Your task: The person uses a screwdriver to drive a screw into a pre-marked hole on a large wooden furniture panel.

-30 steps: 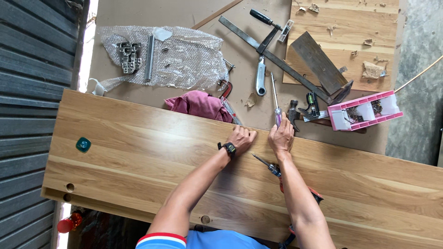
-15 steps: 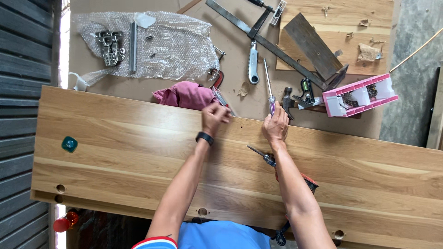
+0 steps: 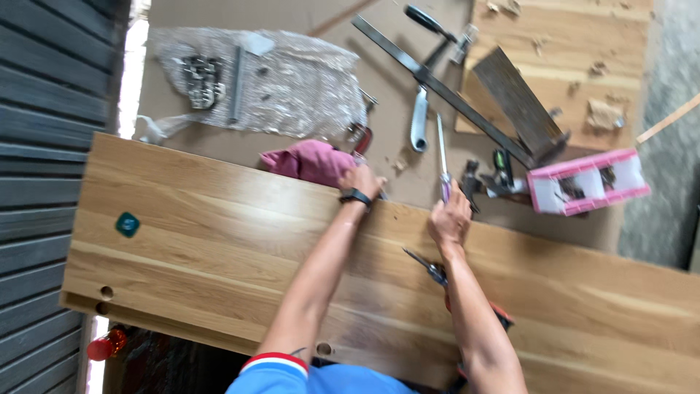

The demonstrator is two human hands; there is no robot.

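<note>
Two bare hands reach out over a long wooden board [image 3: 240,241] in the head view. The board lies across the picture, its long side running left to right, and both hands sit at its far edge.

The left hand [image 3: 361,181] rests on that far edge, with a black watch [image 3: 355,196] on the wrist. Its fingers curl over the edge and look closed, but I cannot tell if they hold anything. A pink cloth [image 3: 306,162] lies just beside this hand, on its left, touching the board's far edge.

The right hand [image 3: 450,219] is also at the far edge, a little to the right. Its fingers are shut around the purple handle of a screwdriver [image 3: 442,157]. The screwdriver's long thin shaft points away from the person, out over the brown tabletop [image 3: 408,179]. So the right hand is the one on the tool, and the tool lies straight ahead of it.

Pliers [image 3: 430,268] with a red handle lie on the board, near the right forearm.

Farther off are a long metal clamp [image 3: 452,95], a white-handled tool [image 3: 418,128], a pink box [image 3: 587,182] with small parts, and a sheet of bubble wrap [image 3: 292,87] with metal bits on it. One green sticker [image 3: 127,224] sits on the board at the left.
</note>
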